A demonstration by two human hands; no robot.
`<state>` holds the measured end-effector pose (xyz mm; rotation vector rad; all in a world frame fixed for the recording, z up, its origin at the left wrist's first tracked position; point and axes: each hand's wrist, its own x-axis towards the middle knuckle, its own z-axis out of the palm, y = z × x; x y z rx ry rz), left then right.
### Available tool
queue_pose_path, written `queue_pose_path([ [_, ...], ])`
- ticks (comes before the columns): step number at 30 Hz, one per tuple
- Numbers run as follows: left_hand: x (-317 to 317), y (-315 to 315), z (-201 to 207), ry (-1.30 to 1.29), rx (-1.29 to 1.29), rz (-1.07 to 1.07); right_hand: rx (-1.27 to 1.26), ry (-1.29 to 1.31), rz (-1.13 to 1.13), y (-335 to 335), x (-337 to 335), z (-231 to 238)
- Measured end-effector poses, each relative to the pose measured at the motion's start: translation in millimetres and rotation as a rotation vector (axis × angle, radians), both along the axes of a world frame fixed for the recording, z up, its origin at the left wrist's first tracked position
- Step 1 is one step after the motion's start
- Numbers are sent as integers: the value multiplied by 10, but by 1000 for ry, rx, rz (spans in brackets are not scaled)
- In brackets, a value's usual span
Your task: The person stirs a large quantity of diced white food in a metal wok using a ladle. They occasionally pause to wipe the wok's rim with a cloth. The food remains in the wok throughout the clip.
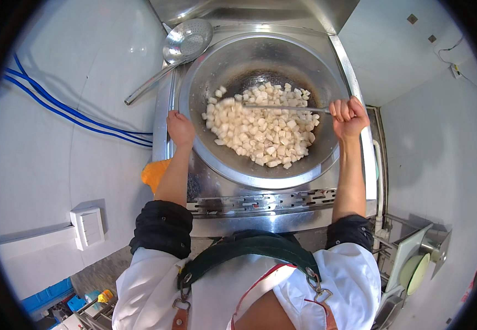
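Observation:
A wide metal wok (pixel 216 168) holds a heap of white cubed food (pixel 271 135), its pieces blurred at the left. My right hand (pixel 349 116) is closed around the end of a long-handled metal cooking tool (pixel 288 107) at the wok's right rim. The shaft reaches left across the wok; its working end is hidden among the blurred cubes. At the left rim, my left hand (pixel 181 129) is closed, its fingers curled on the far side. Whatever it grips, if anything, is hidden from view.
A perforated strainer (pixel 189 39) lies at the wok's upper left on the steel stove (pixel 299 217). An orange cloth (pixel 155 174) is beside my left forearm. Blue hoses (pixel 76 113) run along the left wall. Shelving with a pale green bowl (pixel 414 274) stands at lower right.

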<state>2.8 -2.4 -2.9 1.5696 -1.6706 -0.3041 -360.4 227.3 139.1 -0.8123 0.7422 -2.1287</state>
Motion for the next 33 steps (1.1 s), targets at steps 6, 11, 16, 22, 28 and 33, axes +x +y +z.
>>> queue_pose_path([
  [6,28,3,-43,-31,-13,-19,-112,328,172,853,377,937],
  [11,13,-43,-89,-25,-28,1,-275,464,-82,1392,580,1661],
  [16,9,-47,-67,-30,-27,-2,-249,535,-81,1771,758,2115],
  [22,12,-45,-70,10,-33,-8,-92,470,-113,1696,1074,1752],
  [28,20,-68,-104,35,-16,-16,-159,885,-84,1016,1589,269],
  [33,36,-74,-86,47,-16,-29,-277,1179,-50,492,1593,-468],
])
